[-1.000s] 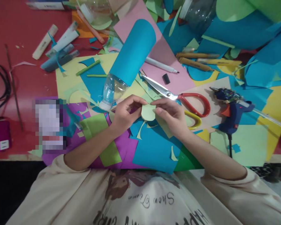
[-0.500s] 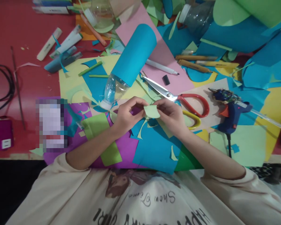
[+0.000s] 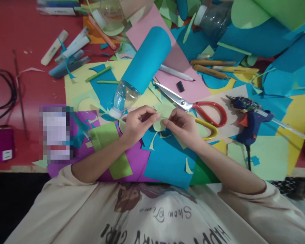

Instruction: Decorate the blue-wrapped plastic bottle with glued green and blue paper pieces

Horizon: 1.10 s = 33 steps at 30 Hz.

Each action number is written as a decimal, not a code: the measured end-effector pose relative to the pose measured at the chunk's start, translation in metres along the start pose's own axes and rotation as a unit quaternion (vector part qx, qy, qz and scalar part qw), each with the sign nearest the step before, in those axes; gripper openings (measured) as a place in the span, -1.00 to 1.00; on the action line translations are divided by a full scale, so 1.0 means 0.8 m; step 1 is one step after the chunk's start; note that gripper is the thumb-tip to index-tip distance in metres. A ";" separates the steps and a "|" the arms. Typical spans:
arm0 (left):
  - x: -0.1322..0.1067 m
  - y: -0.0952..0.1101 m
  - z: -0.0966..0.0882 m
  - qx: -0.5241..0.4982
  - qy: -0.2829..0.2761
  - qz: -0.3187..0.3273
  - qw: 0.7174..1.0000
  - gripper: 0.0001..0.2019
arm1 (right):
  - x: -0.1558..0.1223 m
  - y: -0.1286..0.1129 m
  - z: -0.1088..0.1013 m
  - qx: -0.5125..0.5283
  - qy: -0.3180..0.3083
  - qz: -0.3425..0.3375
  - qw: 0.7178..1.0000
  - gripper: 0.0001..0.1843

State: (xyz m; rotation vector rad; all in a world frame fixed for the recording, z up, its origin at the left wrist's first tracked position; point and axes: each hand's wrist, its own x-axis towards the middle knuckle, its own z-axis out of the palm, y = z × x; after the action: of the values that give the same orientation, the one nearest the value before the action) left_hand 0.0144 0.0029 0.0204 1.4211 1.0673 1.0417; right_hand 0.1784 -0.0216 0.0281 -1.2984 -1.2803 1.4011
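Between my hands is a small pale green paper piece (image 3: 159, 124), its lower end rounded. My left hand (image 3: 142, 122) pinches its left side between thumb and finger. On the right side my right hand (image 3: 181, 126) pinches it too, with the other fingers curled. Just beyond lies a bottle wrapped in blue paper (image 3: 147, 61), its clear neck and white cap toward me. Scissors (image 3: 185, 104) with one red and one yellow handle lie partly open beside my right hand, which hides part of the yellow loop.
A blue glue gun (image 3: 252, 125) with a clear glue stick lies at the right. A white marker (image 3: 176, 72) and its black cap (image 3: 180, 86) rest on pink paper. Markers (image 3: 54, 47) and a blurred-out phone (image 3: 56, 135) are on the left. Coloured paper scraps cover the middle.
The pale green paper, earlier showing a folded-over, curved face, now shows more of its length, extending above and below my fingertips. My hands stay almost in place.
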 end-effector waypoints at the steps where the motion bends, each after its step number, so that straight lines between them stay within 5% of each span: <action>1: 0.000 0.001 0.000 -0.003 0.002 0.000 1.000 -0.66 | 0.000 -0.001 0.000 -0.001 -0.004 -0.003 1.000 -0.61; 11: -0.004 0.005 0.003 -0.038 -0.016 -0.036 0.999 -0.66 | -0.002 -0.002 0.002 0.008 -0.005 0.003 1.000 -0.54; 19: -0.008 0.008 0.000 -0.005 -0.087 -0.064 0.994 -0.65 | -0.003 -0.004 0.001 0.029 0.046 0.011 0.998 -0.49; 33: -0.006 0.009 -0.002 0.049 -0.146 -0.033 0.987 -0.50 | -0.006 -0.001 0.003 0.016 0.058 0.002 0.998 -0.50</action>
State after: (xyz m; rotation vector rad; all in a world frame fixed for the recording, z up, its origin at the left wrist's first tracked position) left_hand 0.0123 -0.0018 0.0272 1.5511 0.9540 0.7139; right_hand 0.1766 -0.0266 0.0294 -1.3412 -1.1727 1.3241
